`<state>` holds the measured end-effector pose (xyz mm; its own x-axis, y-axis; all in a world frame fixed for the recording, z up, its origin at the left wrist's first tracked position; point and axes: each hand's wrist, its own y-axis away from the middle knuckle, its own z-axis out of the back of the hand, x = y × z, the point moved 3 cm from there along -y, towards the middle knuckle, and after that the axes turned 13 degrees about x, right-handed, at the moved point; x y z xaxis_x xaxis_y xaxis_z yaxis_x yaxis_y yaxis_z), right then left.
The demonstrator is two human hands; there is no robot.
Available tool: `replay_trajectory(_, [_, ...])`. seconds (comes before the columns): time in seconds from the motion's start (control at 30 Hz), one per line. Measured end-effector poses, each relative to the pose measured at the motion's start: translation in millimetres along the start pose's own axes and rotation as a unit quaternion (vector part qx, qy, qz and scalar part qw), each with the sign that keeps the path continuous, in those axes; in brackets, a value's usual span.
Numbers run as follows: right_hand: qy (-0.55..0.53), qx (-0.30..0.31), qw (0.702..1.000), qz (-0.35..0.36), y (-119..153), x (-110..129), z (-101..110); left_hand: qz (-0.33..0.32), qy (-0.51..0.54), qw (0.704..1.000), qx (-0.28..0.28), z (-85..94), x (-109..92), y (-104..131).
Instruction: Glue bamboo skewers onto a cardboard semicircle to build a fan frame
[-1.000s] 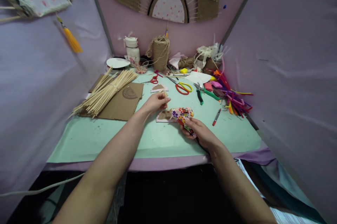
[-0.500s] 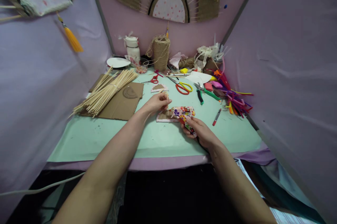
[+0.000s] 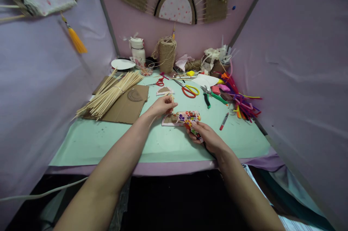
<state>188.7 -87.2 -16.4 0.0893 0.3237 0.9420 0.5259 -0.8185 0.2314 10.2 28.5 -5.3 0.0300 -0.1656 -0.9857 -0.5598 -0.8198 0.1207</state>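
Note:
My right hand (image 3: 208,135) is wrapped round the grip of a flower-patterned glue gun (image 3: 189,116), whose nozzle end points left. Just left of it, my left hand (image 3: 162,105) is closed in a pinch on thin wooden sticks (image 3: 172,97); how many is hidden by the fingers. Under the nozzle and my left fingers lies a half-round cardboard piece (image 3: 169,120) with a pale pink edge, partly covered by the gun. A second similar cardboard piece (image 3: 163,90) lies farther back on the table.
A bundle of wooden sticks (image 3: 114,95) rests on brown cardboard (image 3: 126,111) at left. Red scissors (image 3: 160,83), red-and-yellow scissors (image 3: 189,91), pliers (image 3: 217,97), a marker (image 3: 224,121) and pipe cleaners (image 3: 246,106) lie behind and right. A twine spool (image 3: 166,55) and white bottle (image 3: 138,50) stand at the back.
The glue gun has tilted or shifted very slightly at my right hand. My left hand stays nearly in place; the whole view has moved a little.

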Motion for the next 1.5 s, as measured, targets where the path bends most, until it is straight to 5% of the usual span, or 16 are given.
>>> replay_trajectory(1.5, [-0.012, -0.012, 1.0, 0.015, 2.8, 3.7, -3.8, -0.004, 0.065, 0.995, 0.077, -1.6, 0.4, 3.3])
